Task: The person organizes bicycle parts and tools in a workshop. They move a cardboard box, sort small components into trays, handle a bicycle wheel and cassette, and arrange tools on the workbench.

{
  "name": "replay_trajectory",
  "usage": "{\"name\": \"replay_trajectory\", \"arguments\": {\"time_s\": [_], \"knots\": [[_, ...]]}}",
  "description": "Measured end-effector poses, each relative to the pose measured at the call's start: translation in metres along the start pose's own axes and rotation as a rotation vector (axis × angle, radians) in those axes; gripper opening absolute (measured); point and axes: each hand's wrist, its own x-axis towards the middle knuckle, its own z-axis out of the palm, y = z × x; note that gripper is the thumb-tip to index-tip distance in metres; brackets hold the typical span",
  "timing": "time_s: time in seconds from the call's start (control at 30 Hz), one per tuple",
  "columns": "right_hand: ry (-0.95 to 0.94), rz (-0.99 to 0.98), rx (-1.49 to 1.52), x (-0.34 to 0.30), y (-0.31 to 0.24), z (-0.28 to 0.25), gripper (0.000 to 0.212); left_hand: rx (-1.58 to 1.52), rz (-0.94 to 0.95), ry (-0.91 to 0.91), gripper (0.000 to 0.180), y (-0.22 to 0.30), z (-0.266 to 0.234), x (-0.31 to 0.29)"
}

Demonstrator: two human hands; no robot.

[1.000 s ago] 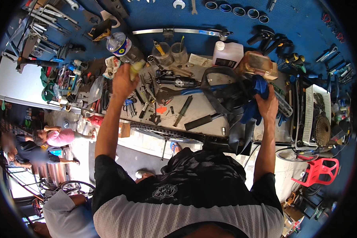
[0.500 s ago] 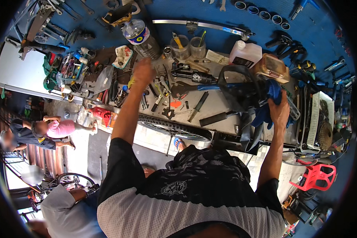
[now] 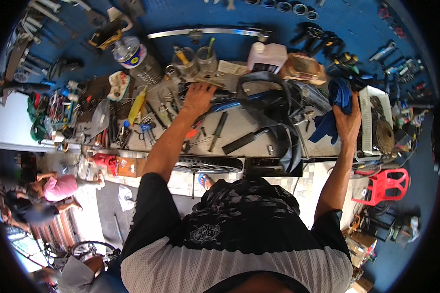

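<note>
Right hand (image 3: 348, 122): closed on the blue cloth (image 3: 341, 93), raised at the right of the scene, one end hanging loose toward the near side; whether rag or glove, one cannot tell.
Left hand (image 3: 198, 101): palm down, fingers over the dark cylindrical tool (image 3: 222, 95); whether they close on it is hidden.
Workbench (image 3: 322, 149): crowded across its far side and left, barer at the near right, which offers the better room for loose cloth.
Inner tube (image 3: 255, 115): black, looped between the hands, its near end over the bench's near edge; a low sweep of either hand could snag it.
White basket (image 3: 365, 142): just right of the right hand; a lifted wrist likely clears its rim best.
Blue cloth: limp, so gathering the loose end into the palm should give a tidier hold.
Dark cylindrical tool: far of centre; fingers wrapped about its body would likely hold more surely than fingertips on top.
Black handle (image 3: 239, 142): near centre, best left undisturbed.
Metal cylinder (image 3: 270, 149): upright near the bench edge, easily knocked over.
</note>
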Motion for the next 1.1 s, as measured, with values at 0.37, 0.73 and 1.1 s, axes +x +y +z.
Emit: {"name": "replay_trajectory", "arguments": {"time_s": [0.37,0.73,1.1], "knots": [[0.07,0.195,0.01,-0.001,0.052,-0.036,0.053,0.059,-0.304,0.01,0.081,-0.07,-0.059,-0.038],[0.038,0.196,0.048,0.001,0.074,-0.033,0.056,0.08,-0.667,-0.21,0.091,-0.093,-0.022,-0.027],[0.0,0.186,0.054,0.011,0.124,-0.024,0.058,-0.443,-0.032,0.077,0.108,0.169,-0.069,0.033]]}}
